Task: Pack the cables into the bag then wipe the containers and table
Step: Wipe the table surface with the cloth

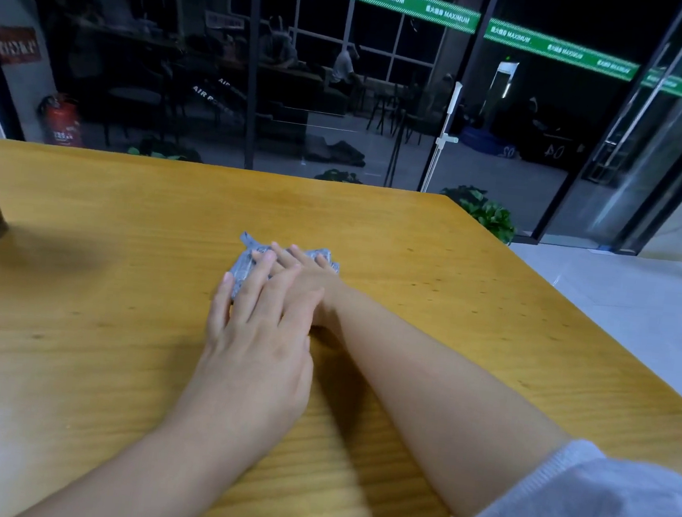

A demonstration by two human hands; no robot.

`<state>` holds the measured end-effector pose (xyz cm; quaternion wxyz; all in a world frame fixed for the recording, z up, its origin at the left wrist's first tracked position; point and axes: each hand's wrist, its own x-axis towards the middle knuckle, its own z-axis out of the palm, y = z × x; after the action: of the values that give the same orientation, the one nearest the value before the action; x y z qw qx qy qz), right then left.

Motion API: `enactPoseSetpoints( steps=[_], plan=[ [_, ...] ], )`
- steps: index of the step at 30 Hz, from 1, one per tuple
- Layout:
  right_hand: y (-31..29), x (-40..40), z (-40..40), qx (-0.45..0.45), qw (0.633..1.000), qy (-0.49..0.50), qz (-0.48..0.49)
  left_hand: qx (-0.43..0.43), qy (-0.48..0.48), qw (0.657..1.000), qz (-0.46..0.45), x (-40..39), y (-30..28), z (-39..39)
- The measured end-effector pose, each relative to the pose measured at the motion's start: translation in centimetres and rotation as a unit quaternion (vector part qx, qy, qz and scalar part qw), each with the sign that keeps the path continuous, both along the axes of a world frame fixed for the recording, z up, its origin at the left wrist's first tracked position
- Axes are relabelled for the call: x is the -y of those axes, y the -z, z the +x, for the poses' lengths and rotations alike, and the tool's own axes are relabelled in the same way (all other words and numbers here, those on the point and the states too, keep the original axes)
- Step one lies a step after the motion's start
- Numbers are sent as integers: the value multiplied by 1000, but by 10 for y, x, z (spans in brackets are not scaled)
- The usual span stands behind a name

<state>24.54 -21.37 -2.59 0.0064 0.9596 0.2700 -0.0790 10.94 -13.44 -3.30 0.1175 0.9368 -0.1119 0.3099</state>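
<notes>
Head camera looked down at both my hands pressing a crumpled grey cloth (246, 268) onto the wooden table (79, 275). My left hand (259, 334) lay flat, fingers straight, partly over my right hand (308, 282), also flat on the cloth.

Single head cam, wide-angle, looking fwd and down over table (79, 275), close above it, glass wall (347, 92) behind, probably standing height

left hand (259, 334) flat, fingers straight | right hand (304, 273) flat, partly beneath left
</notes>
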Motion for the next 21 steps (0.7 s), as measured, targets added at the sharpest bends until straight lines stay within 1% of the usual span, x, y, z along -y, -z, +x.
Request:
enactPoseSetpoints(
  steps=[4,7,9,13,15,17,21],
  plan=[
    [3,1,-21,14,1000,-17,-9,0,-5,1000,6,3,-4,-4],
    [-1,4,-44,33,998,-48,-16,0,-16,1000,13,-1,-10,-7],
    [-4,8,-60,23,998,-47,-20,-6,-26,1000,7,-6,-16,-11],
    [-1,22,-96,-11,999,-11,51,-22,-42,998,-37,-20,-23,-23],
    [-1,35,-115,-14,998,-9,63,-38,-44,996,-67,-28,-24,-29],
    [-3,52,-132,-16,998,1,56,-65,-30,992,-103,-38,-24,-36],
    [-8,83,-160,-39,996,46,58,-129,38,983,-126,-60,-16,-50]
  ],
)
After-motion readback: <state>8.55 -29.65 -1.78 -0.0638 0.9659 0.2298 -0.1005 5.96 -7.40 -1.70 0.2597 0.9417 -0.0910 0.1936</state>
